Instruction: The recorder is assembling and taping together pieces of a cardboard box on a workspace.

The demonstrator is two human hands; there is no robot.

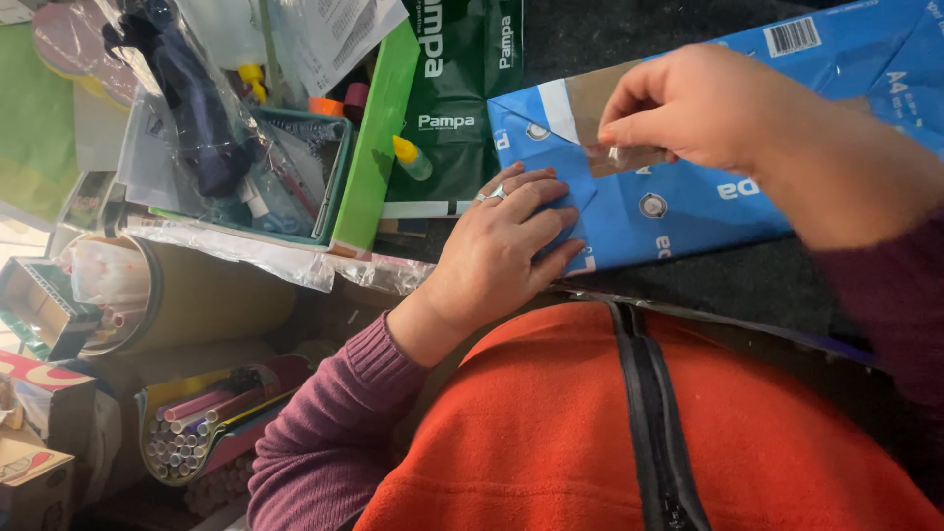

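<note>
A blue wrapped ream of paper (708, 197) lies on a dark surface in front of me, its folded end flap turned toward me. My left hand (506, 241), with a ring on one finger, presses flat on the lower left corner of that flap. My right hand (703, 103) pinches a strip of clear tape (629, 155) against the brown inner flap at the package's top. Both sleeves are purple, and an orange vest fills the bottom of the view.
A green wrapped ream (457, 88) stands behind the blue one. At left sit a green bin (334, 187) with bagged supplies, a cardboard tube (187, 295), a tin of rolled paper sticks (197, 428) and small boxes (39, 305).
</note>
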